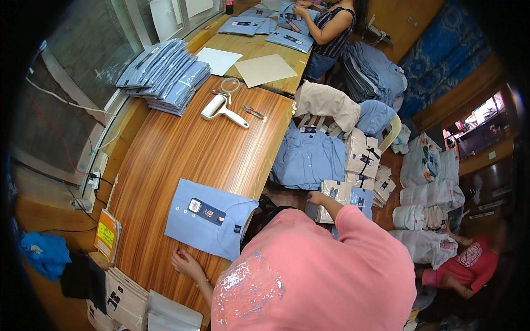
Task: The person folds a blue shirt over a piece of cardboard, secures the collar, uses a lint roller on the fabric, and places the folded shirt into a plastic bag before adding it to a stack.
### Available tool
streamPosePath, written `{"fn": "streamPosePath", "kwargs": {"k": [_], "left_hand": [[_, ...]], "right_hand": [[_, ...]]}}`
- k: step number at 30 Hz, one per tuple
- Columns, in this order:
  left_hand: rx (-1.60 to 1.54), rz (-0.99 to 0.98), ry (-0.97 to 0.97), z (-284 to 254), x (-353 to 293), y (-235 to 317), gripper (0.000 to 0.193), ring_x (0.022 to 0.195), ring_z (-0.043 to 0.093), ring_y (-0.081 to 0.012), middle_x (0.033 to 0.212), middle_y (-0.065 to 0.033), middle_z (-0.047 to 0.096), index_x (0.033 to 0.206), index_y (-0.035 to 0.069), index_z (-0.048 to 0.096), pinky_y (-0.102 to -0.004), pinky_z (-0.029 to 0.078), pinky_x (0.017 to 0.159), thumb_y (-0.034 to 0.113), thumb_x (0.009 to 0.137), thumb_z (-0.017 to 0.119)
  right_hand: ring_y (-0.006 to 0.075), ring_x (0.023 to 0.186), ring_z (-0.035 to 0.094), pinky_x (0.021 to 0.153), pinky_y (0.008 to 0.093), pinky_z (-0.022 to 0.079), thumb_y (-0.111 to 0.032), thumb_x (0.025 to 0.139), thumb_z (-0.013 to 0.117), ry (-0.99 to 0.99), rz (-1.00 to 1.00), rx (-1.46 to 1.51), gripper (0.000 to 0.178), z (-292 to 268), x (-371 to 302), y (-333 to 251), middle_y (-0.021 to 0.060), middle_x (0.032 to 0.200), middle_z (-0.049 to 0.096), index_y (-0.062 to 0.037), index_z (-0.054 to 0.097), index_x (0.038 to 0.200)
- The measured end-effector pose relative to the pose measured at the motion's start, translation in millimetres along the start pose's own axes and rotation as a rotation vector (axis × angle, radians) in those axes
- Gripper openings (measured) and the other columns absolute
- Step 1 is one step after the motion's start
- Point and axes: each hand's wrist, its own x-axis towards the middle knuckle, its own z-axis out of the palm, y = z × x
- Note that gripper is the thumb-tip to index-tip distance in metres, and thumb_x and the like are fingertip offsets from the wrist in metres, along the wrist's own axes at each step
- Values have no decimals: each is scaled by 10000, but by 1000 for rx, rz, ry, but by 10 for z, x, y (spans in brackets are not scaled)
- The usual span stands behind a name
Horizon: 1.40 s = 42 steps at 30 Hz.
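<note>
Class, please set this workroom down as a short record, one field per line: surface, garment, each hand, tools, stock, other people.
Surface: brown wood-grain table
Garment: folded blue shirt, flat, dark tag on top
Left hand: at the table, beside the shirt, holding nothing visible
Right hand: at packaged garments; grip unclear
Tools: white roller, small hand tool
Stock: bagged blue shirts, stacked by the window
Other people: one in stripes, one in red

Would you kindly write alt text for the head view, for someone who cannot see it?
A folded blue shirt with a dark tag lies on a wooden table, the person's left hand beside it and right hand by packaged garments. Beyond are a white lint roller, bagged blue shirts and a co-worker.
</note>
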Motion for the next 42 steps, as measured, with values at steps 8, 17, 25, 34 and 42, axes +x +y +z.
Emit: {"fn": "streamPosePath", "kwargs": {"k": [8, 17, 25, 34, 42], "left_hand": [[-53, 63, 38, 48, -20, -161, 198, 912, 521, -276, 932, -93, 590, 1021, 52, 564, -419, 362, 815, 162, 857, 551], [-1, 16, 49, 70, -1, -50, 196, 885, 520, -265, 916, -92, 583, 1023, 56, 566, -414, 361, 802, 132, 843, 558], [-206, -77, 109, 150, 43, -162, 306, 786, 481, -265, 894, -153, 539, 1121, -54, 518, -395, 404, 751, 174, 918, 545], [-104, -110, 232, 377, 176, -44, 410, 964, 504, -315, 1080, -205, 544, 1176, -55, 503, -405, 388, 876, 277, 935, 503], [-7, 47, 79, 704, 310, 535, 432, 997, 488, -321, 1109, -210, 529, 1188, -55, 496, -410, 372, 897, 294, 934, 493]], "right_hand": [[344, 1017, 584, 861, 395, 462, -312, 801, 610, -90, -260, 85, 451, 24, -105, -1312, 202, 1086, 616, -21, 568, 1142], [312, 994, 597, 845, 380, 462, -268, 805, 620, -149, -200, 97, 425, -67, 91, -875, 205, 1071, 621, 0, 570, 1131], [319, 991, 597, 840, 414, 460, -336, 775, 625, -70, -50, 70, 396, -306, 417, 234, 151, 1063, 639, -88, 624, 1084], [336, 953, 605, 808, 413, 474, -281, 756, 654, 101, 94, 342, 372, -316, 382, 989, 189, 1001, 642, -50, 624, 1046], [324, 944, 609, 802, 406, 475, -283, 736, 662, 103, 185, 439, 378, -110, 137, 1411, 179, 993, 644, -53, 627, 1034]]}}
